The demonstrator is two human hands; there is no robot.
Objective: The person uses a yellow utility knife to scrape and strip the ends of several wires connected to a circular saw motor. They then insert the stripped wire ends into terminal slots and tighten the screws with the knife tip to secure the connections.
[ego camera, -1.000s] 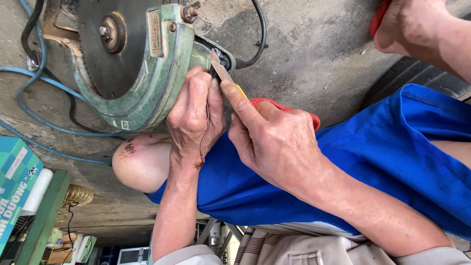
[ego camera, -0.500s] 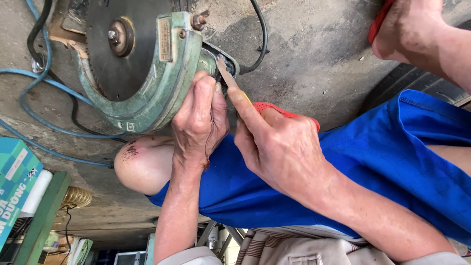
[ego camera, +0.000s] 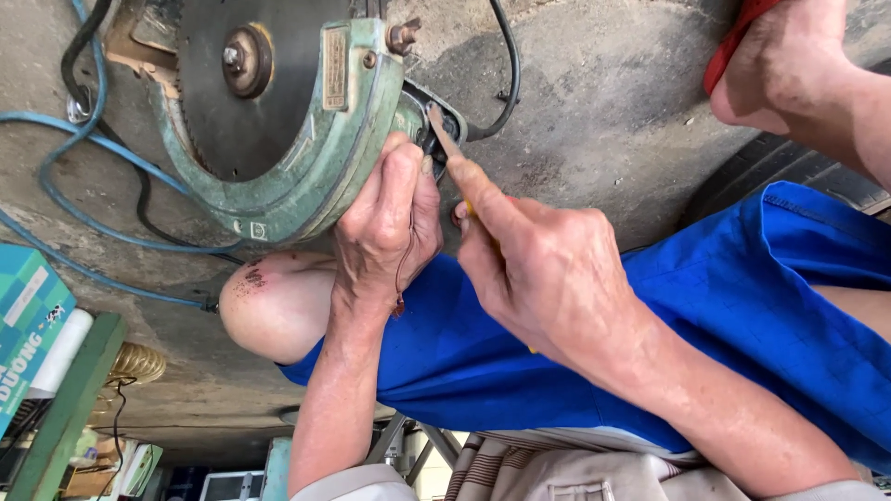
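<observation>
A green circular saw [ego camera: 320,176] with a dark round blade [ego camera: 237,88] lies on the concrete floor. My left hand [ego camera: 385,227] grips the saw's edge beside its black housing [ego camera: 441,125]. My right hand [ego camera: 543,269] is closed around a screwdriver [ego camera: 444,139] with a yellow handle, mostly hidden in the fist. Its flat metal tip rests against the black housing, just above my left thumb. Both hands sit over my blue shorts [ego camera: 742,315] and bare knee [ego camera: 274,311].
A blue hose [ego camera: 70,199] and black cables [ego camera: 506,74] loop on the floor around the saw. A teal box [ego camera: 28,325] and a green plank [ego camera: 65,408] lie at the left. My foot in a red sandal [ego camera: 775,65] is at the top right, above a dark ribbed mat [ego camera: 742,176].
The view has crept closer to the saw. My right hand has pushed the screwdriver tip further into the black housing; my left hand keeps its grip on the saw.
</observation>
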